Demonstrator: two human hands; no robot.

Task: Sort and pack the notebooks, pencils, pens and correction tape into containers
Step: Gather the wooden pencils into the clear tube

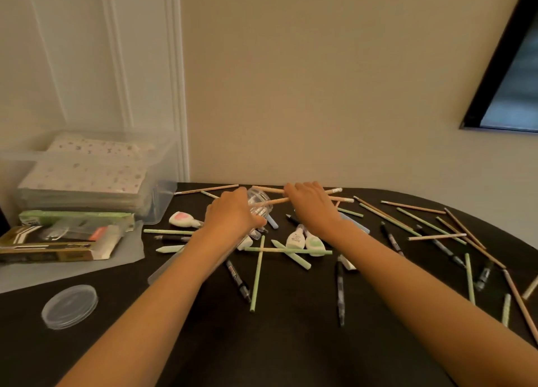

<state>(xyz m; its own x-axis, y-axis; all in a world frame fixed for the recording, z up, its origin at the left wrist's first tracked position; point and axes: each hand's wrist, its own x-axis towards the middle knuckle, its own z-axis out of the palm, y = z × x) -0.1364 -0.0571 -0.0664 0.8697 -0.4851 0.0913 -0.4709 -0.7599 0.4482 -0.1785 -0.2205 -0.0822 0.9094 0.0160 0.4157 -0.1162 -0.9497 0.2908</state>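
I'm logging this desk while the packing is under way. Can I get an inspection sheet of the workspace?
Surface: dark table, strewn with stationery.
Job's things: notebooks stacked in the clear bin; pencils, black pens and correction tapes lying loose.
Clutter: opened packaging beside the bin; round clear lid front left.
Hands: left hand grips a clear jar tilted on its side; right hand holds a wooden pencil whose end reaches the jar.
Cables: nothing seen.
Surroundings: beige wall, dark-framed pane at right.

Clear jar (260, 203) (half behind left hand (233, 215))
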